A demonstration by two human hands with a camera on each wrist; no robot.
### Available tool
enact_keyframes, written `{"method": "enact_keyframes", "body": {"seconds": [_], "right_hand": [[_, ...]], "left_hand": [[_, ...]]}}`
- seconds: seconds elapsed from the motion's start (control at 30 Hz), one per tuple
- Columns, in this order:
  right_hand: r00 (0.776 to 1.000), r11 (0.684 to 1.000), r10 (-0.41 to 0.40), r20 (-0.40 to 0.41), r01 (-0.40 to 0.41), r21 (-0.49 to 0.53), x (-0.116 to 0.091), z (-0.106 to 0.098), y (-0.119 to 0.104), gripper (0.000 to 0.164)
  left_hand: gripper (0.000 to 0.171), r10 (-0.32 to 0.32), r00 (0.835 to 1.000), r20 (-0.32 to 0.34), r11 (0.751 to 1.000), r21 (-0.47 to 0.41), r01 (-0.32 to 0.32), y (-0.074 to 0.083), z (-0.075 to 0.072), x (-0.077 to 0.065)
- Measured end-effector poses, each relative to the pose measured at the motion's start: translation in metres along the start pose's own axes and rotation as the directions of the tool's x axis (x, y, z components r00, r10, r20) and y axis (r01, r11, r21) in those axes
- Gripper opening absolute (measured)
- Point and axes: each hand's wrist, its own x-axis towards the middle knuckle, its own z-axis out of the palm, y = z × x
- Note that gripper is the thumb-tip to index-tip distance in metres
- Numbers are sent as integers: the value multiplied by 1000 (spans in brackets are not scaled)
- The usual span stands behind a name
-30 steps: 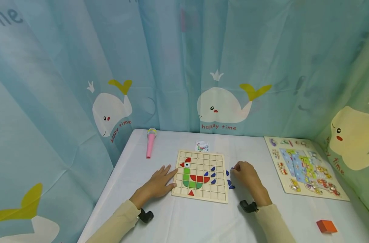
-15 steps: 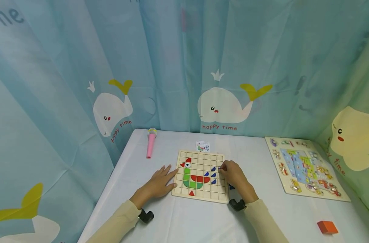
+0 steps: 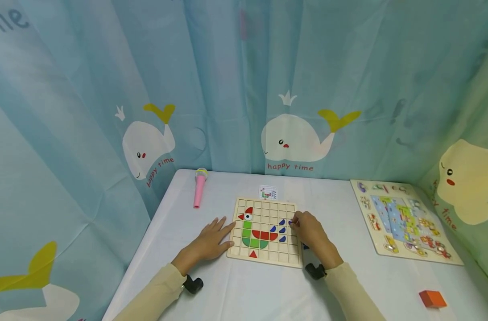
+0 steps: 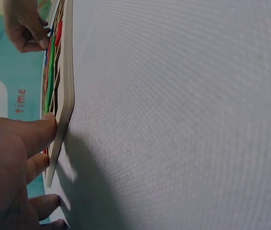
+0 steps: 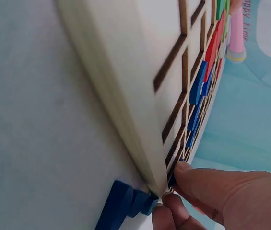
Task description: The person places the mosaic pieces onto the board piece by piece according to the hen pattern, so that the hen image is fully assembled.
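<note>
A wooden grid board (image 3: 274,255) lies on the white table, with red, green and blue pieces set in its squares as a bird with a round eye piece (image 3: 248,217). My left hand (image 3: 212,240) rests at the board's left edge, fingers spread; in the left wrist view its thumb (image 4: 41,132) touches the rim. At the right column, my right hand (image 3: 311,232) pinches a small blue half-round piece (image 3: 290,222) against a square, partly hidden by the fingers. Several blue half-round pieces (image 5: 115,206) lie on the table beside the board's right edge.
A picture card (image 3: 268,192) with a similar bird lies behind the board. A pink toy microphone (image 3: 198,191) is at the back left. To the right are a picture puzzle board (image 3: 382,243) and an orange block (image 3: 432,299). A whale-print curtain (image 3: 224,89) hangs behind.
My right hand has moved left from the loose blue pieces beside the board onto its right column, bringing one blue piece. Over the last half second it stays there. My left hand has not moved.
</note>
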Motion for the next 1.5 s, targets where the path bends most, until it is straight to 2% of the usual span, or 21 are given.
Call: {"method": "enact_keyframes", "body": {"seconds": [0.3, 0.67, 0.77, 0.9, 0.97, 1.07, 1.27, 1.4, 1.5], "right_hand": [[999, 1000, 29, 18, -29, -9, -1, -8, 2, 12], [993, 994, 107, 49, -108, 21, -4, -31, 29, 26], [992, 996, 88, 96, -90, 17, -3, -31, 34, 30], [989, 999, 17, 147, -22, 30, 0, -26, 36, 36], [989, 999, -12, 150, 5, 44, 0, -23, 36, 36], [990, 999, -12, 139, 4, 53, -1, -18, 36, 32], [990, 997, 53, 129, -60, 47, -5, -19, 36, 21], [981, 990, 138, 137, -140, 4, -8, -23, 36, 27], [981, 990, 141, 135, -140, -17, -8, -26, 37, 29]], "left_hand": [[65, 0, 1000, 0, 1000, -13, 0, 1, -3, 0], [65, 0, 1000, 5, 1000, 2, 0, -2, -4, 0], [65, -1, 1000, 5, 1000, 4, 1, -2, -3, 0], [65, 1, 1000, 2, 1000, -4, -1, -2, -3, 0], [65, 1, 1000, 4, 1000, -3, -1, -2, -2, 1], [66, 2, 1000, 6, 1000, -1, -2, -3, 0, 1], [66, -4, 1000, 4, 1000, 8, 4, -3, 2, 2], [66, -1, 1000, 3, 1000, 5, 1, -2, 2, 3], [66, -4, 1000, 4, 1000, 2, 4, -2, 1, 2]]}}
